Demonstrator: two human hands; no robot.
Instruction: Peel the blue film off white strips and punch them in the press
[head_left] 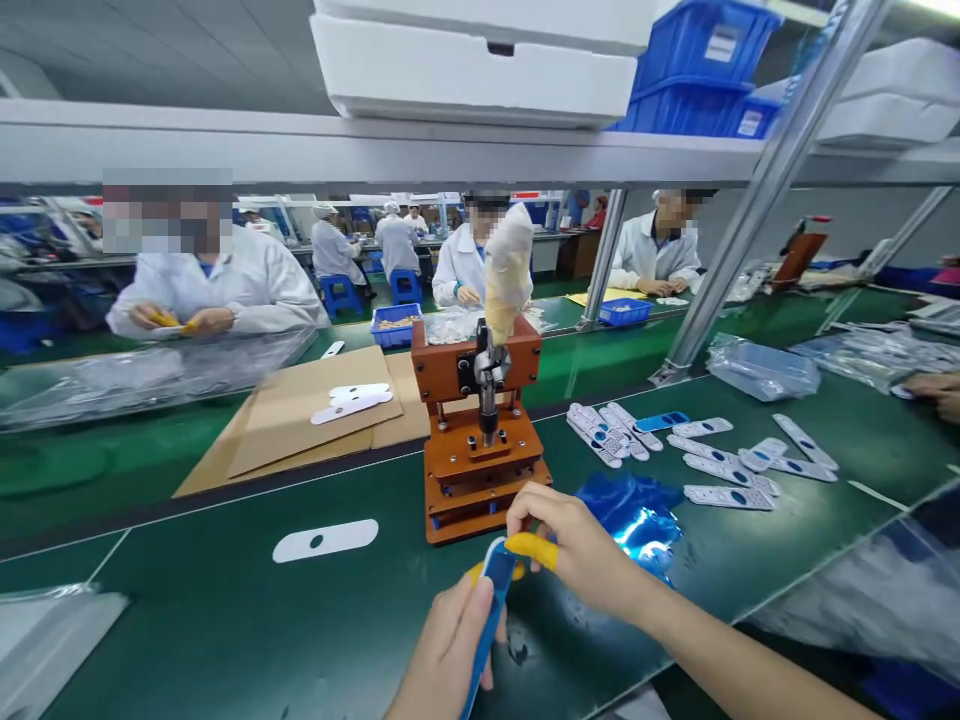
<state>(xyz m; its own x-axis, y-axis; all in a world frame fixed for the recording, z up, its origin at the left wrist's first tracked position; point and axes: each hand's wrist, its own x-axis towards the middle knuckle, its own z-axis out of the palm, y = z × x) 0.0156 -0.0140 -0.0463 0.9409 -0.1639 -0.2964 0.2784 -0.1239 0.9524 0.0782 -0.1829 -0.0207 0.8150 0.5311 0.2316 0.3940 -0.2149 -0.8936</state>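
Observation:
Wrapped round a long narrow panel [489, 640] with a blue face and white edge, my left hand [450, 645] is at the bottom centre. My right hand [574, 545] pinches the panel's upper end, with a yellow cover on a finger. Just beyond my hands stands an orange-brown hand press [484, 460] with a wrapped lever. To the right of my right hand lies crumpled blue film [637, 520]. A white oval plate [325, 540] with a round hole lies flat on the green table [225, 620] at the left.
Several white printed panels [727, 465] are scattered at the right, one blue-faced. Cardboard sheets [300, 410] with white plates lie back left. A metal post [757, 200] rises behind the panels. A shelf [450, 155] crosses overhead. Another person's hand [937, 393] is at the right edge; people sit opposite.

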